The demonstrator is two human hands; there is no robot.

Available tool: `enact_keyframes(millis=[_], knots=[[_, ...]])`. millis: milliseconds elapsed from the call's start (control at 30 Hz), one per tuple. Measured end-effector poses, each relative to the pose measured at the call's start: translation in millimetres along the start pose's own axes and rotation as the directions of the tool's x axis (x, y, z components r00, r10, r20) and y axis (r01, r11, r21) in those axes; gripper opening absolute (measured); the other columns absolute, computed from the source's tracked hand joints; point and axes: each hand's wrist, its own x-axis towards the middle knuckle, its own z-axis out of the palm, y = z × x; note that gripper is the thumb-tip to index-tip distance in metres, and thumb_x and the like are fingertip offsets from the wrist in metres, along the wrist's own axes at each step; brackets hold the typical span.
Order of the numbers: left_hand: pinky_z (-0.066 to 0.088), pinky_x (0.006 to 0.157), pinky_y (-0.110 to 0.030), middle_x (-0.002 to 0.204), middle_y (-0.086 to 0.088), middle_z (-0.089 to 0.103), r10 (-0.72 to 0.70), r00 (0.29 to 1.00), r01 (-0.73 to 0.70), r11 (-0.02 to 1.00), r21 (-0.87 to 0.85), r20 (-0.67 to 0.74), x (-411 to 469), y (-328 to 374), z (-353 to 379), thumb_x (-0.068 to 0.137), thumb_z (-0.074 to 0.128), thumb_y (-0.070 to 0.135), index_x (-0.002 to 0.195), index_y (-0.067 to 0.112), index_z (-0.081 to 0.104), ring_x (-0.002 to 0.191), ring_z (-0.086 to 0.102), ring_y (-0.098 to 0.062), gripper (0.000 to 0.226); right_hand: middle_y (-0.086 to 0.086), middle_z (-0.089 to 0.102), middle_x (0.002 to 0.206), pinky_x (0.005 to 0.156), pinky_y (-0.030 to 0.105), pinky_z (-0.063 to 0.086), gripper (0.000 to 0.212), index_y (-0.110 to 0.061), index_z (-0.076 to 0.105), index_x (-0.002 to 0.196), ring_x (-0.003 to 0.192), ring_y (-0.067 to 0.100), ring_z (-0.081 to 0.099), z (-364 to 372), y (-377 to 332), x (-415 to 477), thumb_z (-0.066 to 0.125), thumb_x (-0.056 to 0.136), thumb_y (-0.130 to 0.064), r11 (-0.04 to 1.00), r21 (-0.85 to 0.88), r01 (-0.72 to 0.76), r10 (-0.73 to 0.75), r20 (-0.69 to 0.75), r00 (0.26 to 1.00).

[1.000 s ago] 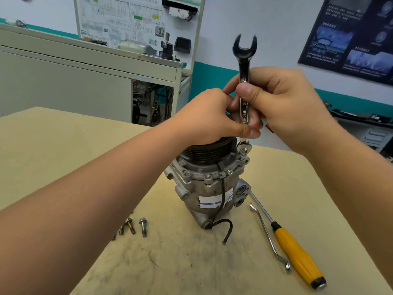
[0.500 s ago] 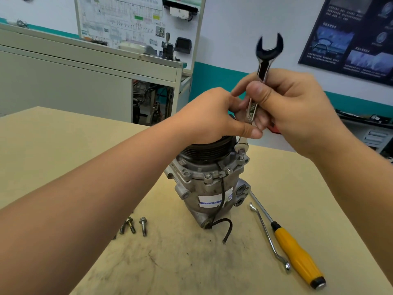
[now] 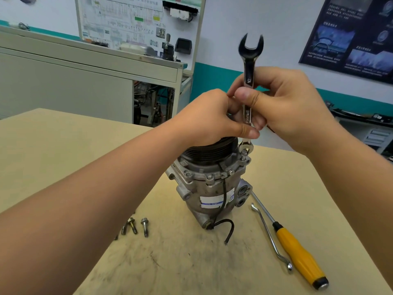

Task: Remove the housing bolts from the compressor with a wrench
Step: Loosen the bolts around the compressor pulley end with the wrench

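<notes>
– Two hands on one tool?
– Both. Right hand [image 3: 287,109] wrapped round the mid-shank of a chrome combination wrench [image 3: 248,81] stamped 12, thumb laid across the front, fingers curled behind. Left hand [image 3: 208,118] curled, palm down on the black ribbed pulley [image 3: 210,151], thumb tip pressed against the lower shank. Impossible to tell whether the left fingers reach the back of the shank.
– Attitude of the wrench?
– Near upright. Open end at twelve o'clock, clear above both hands. Ring end at six o'clock, seated over a bolt head [image 3: 244,153] on the housing flange.
– Position of that bolt?
– Roughly three o'clock on the flange rim, seen from the camera side.
– And the compressor?
– Grey cast-metal compressor [image 3: 212,188] standing on end, pulley up, mid-way across a scuffed tan tabletop [image 3: 63,135]. White label facing the camera. Black wire [image 3: 228,228] trailing down the front, loose end on the table at six o'clock.
– Anything lying about?
– Several steel flanged bolts [image 3: 136,226] at eight o'clock of the compressor, partly hidden by the left forearm. Yellow-handled screwdriver [image 3: 297,252] and thin bent metal rod [image 3: 270,237] side by side at four o'clock, screwdriver tip just beside the compressor's port block.
</notes>
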Motion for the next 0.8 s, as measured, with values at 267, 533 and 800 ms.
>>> enact_keyframes(millis=[267, 533, 800], knots=[[0.043, 0.067, -0.007, 0.069, 0.013, 0.066, 0.034, 0.999, -0.034, 0.999, -0.01, 0.039, -1.9, 3.3, -2.8, 0.075, 0.079, 0.025, 0.062, 0.034, 0.057, 0.072, 0.06, 0.002, 0.027, -0.009, 0.056, 0.057, 0.052, 0.019, 0.045, 0.016, -0.018, 0.059, 0.084, 0.05, 0.004, 0.05, 0.9, 4.2, -2.2, 0.048, 0.095, -0.011, 0.999, 0.037, -0.013, 0.012, 0.012, 1.0], [0.032, 0.091, -0.039, 0.087, 0.01, 0.058, -0.038, 0.998, 0.017, 0.946, 0.325, 0.058, -4.7, 6.9, 1.2, 0.068, 0.073, 0.059, 0.072, 0.036, 0.055, 0.098, 0.045, -0.013, 0.029, -0.008, 0.054, 0.06, 0.05, 0.013, 0.038, 0.023, -0.018, 0.056, 0.081, 0.049, 0.003, 0.045, -6.9, 7.7, -6.8, 0.042, 0.098, -0.012, 0.998, 0.047, 0.046, -0.045, -0.031, 0.999], [0.018, 0.101, -0.049, 0.117, 0.012, 0.054, -0.015, 0.99, -0.073, 0.792, 0.607, 0.139, -3.2, 13.1, 19.8, 0.077, 0.073, 0.044, 0.09, 0.031, 0.073, 0.122, 0.026, -0.022, 0.018, -0.009, 0.054, 0.061, 0.05, 0.018, 0.04, 0.021, -0.016, 0.055, 0.082, 0.051, 0.001, 0.046, -25.7, 7.9, -18.3, 0.039, 0.097, -0.017, 0.97, 0.208, 0.125, -0.082, -0.202, 0.976]])
